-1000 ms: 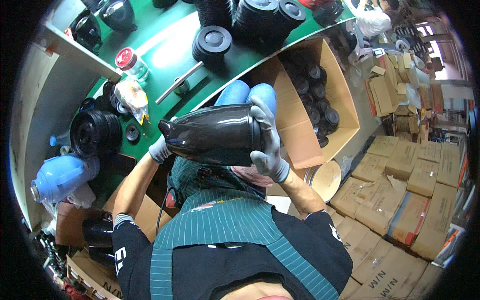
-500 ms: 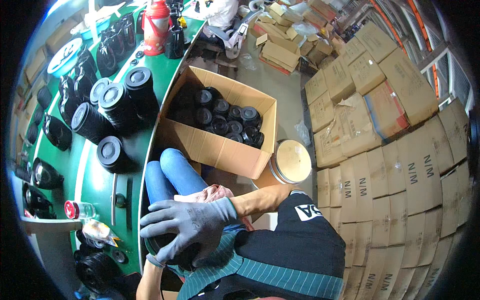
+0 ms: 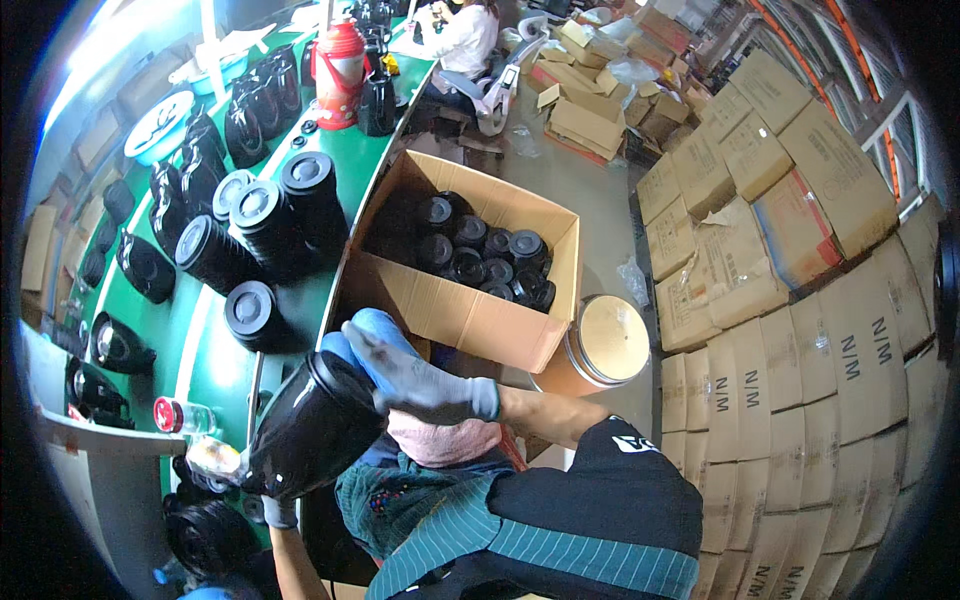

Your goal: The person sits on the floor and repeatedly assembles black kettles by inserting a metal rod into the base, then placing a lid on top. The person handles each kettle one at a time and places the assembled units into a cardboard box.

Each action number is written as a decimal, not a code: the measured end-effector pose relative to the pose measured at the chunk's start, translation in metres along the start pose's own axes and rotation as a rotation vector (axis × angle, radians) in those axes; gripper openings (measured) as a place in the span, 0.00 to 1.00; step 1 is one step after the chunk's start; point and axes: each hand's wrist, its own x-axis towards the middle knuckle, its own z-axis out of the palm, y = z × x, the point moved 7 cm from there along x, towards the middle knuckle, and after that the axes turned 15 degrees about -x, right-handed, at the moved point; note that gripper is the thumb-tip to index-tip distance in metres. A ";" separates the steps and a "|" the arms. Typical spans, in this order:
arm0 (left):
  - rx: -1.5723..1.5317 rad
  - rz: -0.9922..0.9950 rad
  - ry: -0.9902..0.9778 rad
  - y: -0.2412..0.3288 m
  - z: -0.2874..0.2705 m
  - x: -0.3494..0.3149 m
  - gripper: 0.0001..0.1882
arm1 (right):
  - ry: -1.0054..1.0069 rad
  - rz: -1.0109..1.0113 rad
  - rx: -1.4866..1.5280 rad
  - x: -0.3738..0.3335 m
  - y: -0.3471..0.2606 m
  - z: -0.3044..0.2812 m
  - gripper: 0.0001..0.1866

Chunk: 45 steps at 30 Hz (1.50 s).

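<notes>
A glossy black jug body (image 3: 312,425) lies tilted over my lap and the table edge, its wide ringed end up and to the right. My left hand (image 3: 280,512), in a grey glove, holds it from beneath at the lower end; the jug hides its fingers. Beside the ringed end is my right hand (image 3: 425,385), also gloved in grey, with its fingers stretched out flat and nothing in its grasp. Whether its palm touches the rim, I cannot tell. A pink cloth (image 3: 445,440) and a dark green cloth (image 3: 400,500) cover my lap.
An open carton (image 3: 450,305) of black lidded pieces stands ahead. The green table (image 3: 215,335) bears stacked black lids (image 3: 255,310), black jugs, a red flask (image 3: 340,75) and a red-lidded jar (image 3: 183,415). A round drum (image 3: 612,340) and stacked cartons (image 3: 780,400) stand right.
My right hand, earlier spread over the jug's top, has moved off toward the upper right. The jug now shows tilted to the left. The view has shifted, bringing a seated person in white into sight.
</notes>
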 end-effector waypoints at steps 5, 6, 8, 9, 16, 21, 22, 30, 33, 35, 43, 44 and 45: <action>0.382 0.259 -0.154 0.036 0.043 -0.013 0.22 | 0.156 -0.204 0.194 0.008 -0.047 -0.013 0.48; 0.587 0.459 -0.217 0.067 0.065 -0.022 0.22 | 0.143 -0.062 0.079 0.011 -0.036 -0.006 0.45; 0.947 0.814 -0.392 0.110 0.109 -0.026 0.23 | 0.079 0.230 -0.146 0.022 0.002 0.001 0.39; 1.024 0.868 -0.435 0.124 0.121 -0.029 0.23 | -0.035 0.377 0.070 0.017 0.029 0.024 0.37; 0.089 0.050 -0.133 0.027 0.018 0.000 0.24 | -0.103 0.031 0.162 -0.012 -0.028 0.002 0.55; 0.561 0.589 -0.205 0.097 0.084 -0.014 0.23 | 0.034 0.552 0.728 -0.005 -0.011 0.029 0.41; 0.809 0.736 -0.296 0.117 0.097 -0.018 0.23 | -0.069 0.464 0.525 -0.020 0.004 0.037 0.38; -0.022 -0.015 -0.008 0.004 0.020 -0.021 0.22 | 0.050 -0.263 0.042 0.004 -0.050 -0.003 0.64; 0.111 -0.046 -0.049 0.005 0.026 -0.023 0.22 | 0.047 -0.196 0.117 0.002 -0.052 -0.007 0.55; 0.327 0.035 -0.102 0.034 0.051 -0.013 0.22 | 0.098 0.064 0.347 -0.014 -0.040 0.004 0.49; 0.560 0.515 -0.103 -0.010 0.116 -0.039 0.24 | -0.065 0.395 0.639 -0.010 0.042 -0.032 0.38; 0.668 0.489 -0.227 -0.027 0.126 -0.040 0.29 | -0.097 0.381 0.599 -0.004 0.046 -0.042 0.40; 0.863 0.510 -0.413 -0.027 0.137 -0.037 0.34 | -0.142 0.441 0.610 -0.005 0.054 -0.046 0.46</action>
